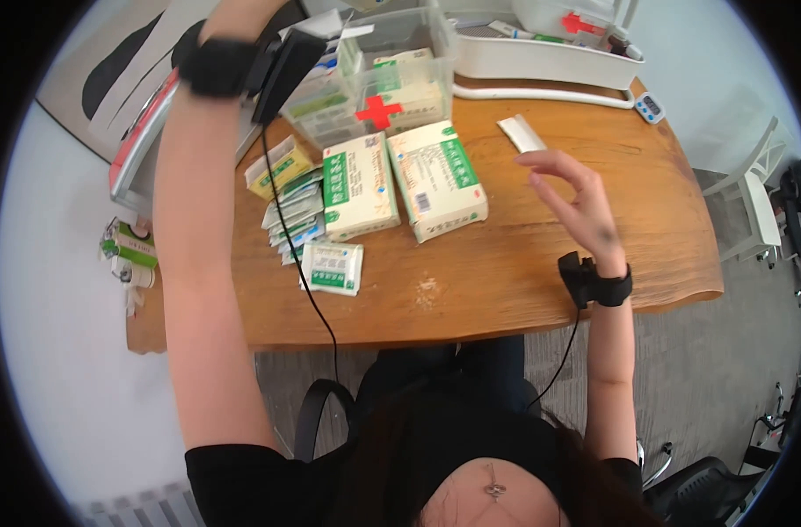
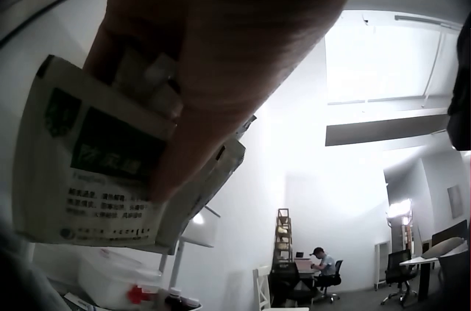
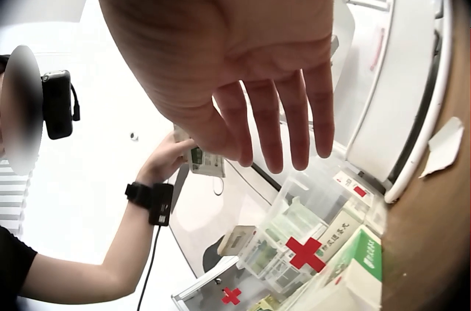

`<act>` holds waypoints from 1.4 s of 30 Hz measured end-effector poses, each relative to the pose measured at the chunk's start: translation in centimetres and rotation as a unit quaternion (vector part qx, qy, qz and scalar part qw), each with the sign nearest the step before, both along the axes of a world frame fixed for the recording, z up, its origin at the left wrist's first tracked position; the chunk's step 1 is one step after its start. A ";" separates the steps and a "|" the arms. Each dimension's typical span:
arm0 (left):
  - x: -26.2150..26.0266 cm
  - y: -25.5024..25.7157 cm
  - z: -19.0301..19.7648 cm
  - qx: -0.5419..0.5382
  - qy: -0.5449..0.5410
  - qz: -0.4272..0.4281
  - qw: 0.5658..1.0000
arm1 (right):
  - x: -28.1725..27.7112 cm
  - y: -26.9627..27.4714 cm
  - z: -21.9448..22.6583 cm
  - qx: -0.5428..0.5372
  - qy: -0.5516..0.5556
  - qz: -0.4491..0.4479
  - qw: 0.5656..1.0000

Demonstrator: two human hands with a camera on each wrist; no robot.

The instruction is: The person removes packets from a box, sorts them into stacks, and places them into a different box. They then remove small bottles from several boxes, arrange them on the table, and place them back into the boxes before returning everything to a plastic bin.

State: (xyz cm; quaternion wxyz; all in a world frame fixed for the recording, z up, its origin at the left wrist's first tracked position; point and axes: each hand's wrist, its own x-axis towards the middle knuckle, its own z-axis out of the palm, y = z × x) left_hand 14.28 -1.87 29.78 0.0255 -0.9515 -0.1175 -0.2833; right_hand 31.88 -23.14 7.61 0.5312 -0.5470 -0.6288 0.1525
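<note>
— Holding anything up there? The left hand looks raised well above the table.

— Yes. Its fingers are pinched round a small packet, white with a dark green panel and print, lifted high over the clear box with the red cross. From the head view the hand itself is out of frame, so I go by the wrist cameras.

— And the right hand?

— Free, fingers loosely spread and apart, hovering over bare wood to the right of the two large green-and-white boxes. It grips nothing.

— How would you handle the packet well from here?

— I judge the pinch should stay near the packet's top edge so it hangs straight, and the wrist cable should be kept off the stack of sachets below the forearm. The free hand could steady the clear box if the packet goes down there.

— What's in that box?

— Several flat medicine cartons stood on edge, green and white, packed fairly close; exact count is hard to tell through the plastic. Beyond it sits a white tray-like case with another red cross, holding a few small items I cannot make out.

— Anything loose near the right hand?

— A small white packet just beyond its fingertips, apart from it.
</note>
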 end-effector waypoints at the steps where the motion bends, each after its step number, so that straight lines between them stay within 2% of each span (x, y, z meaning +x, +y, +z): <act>1: -1.9 -1.6 -0.5 0.048 -0.018 -0.003 0.999 | -0.5 0.1 0.2 0.012 0.000 0.002 1.000; 3: -7.5 -6.9 0.5 -0.065 0.150 -0.066 0.984 | -1.8 0.2 1.0 0.007 -0.005 0.017 1.000; 5: -11.1 -7.7 -4.5 0.001 0.040 0.147 0.988 | -3.0 0.4 1.7 0.005 -0.073 0.058 0.996; 7: -14.7 -10.1 -7.7 -0.078 0.044 0.186 0.978 | -4.2 0.9 1.7 -0.006 -0.063 0.081 0.995; 9: -17.4 -10.4 -11.1 -0.042 0.036 0.185 0.981 | -5.5 1.5 1.8 -0.003 -0.111 0.118 0.987; 11: -19.1 -9.7 -13.5 -0.027 0.058 0.201 0.977 | -7.0 2.4 1.7 -0.009 -0.099 0.133 0.986; 13: -20.1 -9.1 -15.4 -0.014 0.075 0.214 0.974 | -8.5 3.1 1.7 -0.024 -0.153 0.152 0.976; 15: -20.1 -8.5 -17.1 0.055 0.091 0.232 0.967 | -9.2 3.7 0.8 -0.046 -0.196 0.134 0.970; 17: -20.1 -7.8 -19.0 0.086 0.087 0.217 0.968 | -9.4 4.3 -0.7 -0.039 -0.277 0.057 0.958; 18: -20.0 -7.5 -19.9 0.123 0.084 0.210 0.966 | -9.4 4.6 -1.4 -0.043 -0.281 0.051 0.957; 20: -19.9 -7.2 -21.3 0.121 0.084 0.197 0.969 | -9.4 5.2 -2.5 -0.061 -0.357 -0.038 0.931; 21: -19.8 -7.1 -21.9 0.121 0.089 0.190 0.970 | -9.5 5.5 -2.9 -0.062 -0.362 -0.040 0.929; 23: -19.8 -7.4 -22.8 0.116 0.103 0.190 0.970 | -10.1 6.2 -3.4 -0.148 -0.360 -0.090 0.917; 24: -19.7 -7.7 -23.0 0.113 0.106 0.195 0.969 | -10.5 6.5 -3.5 -0.146 -0.365 -0.092 0.915; 26: -19.9 -8.0 -23.3 0.077 0.125 0.195 0.970 | -11.0 7.3 -3.4 -0.270 -0.357 -0.104 0.888; 27: -20.0 -8.2 -23.2 0.082 0.115 0.196 0.970 | -10.9 7.6 -3.6 -0.264 -0.364 -0.109 0.887; 29: -20.5 -8.7 -22.8 -0.005 0.154 0.200 0.968 | -11.1 7.5 -4.0 -0.240 -0.353 -0.126 0.895; 30: -21.0 -8.6 -22.6 -0.091 0.177 0.197 0.960 | -11.2 7.0 -3.8 -0.239 -0.350 -0.129 0.896; 34: -22.2 -8.4 -23.7 -0.044 0.173 0.237 0.955 | -9.6 4.2 -2.6 -0.248 -0.345 -0.150 0.893; 36: -22.5 -8.1 -24.7 -0.173 0.131 0.228 0.949 | -8.1 3.3 -2.0 -0.247 -0.348 -0.170 0.888; 38: -22.4 -8.0 -25.0 -0.184 0.120 0.224 0.950 | -6.6 2.7 -2.1 -0.236 -0.353 -0.198 0.883; 42: -22.4 -8.1 -24.7 -0.211 0.126 0.224 0.943 | -4.2 2.7 -3.7 -0.269 -0.370 -0.180 0.871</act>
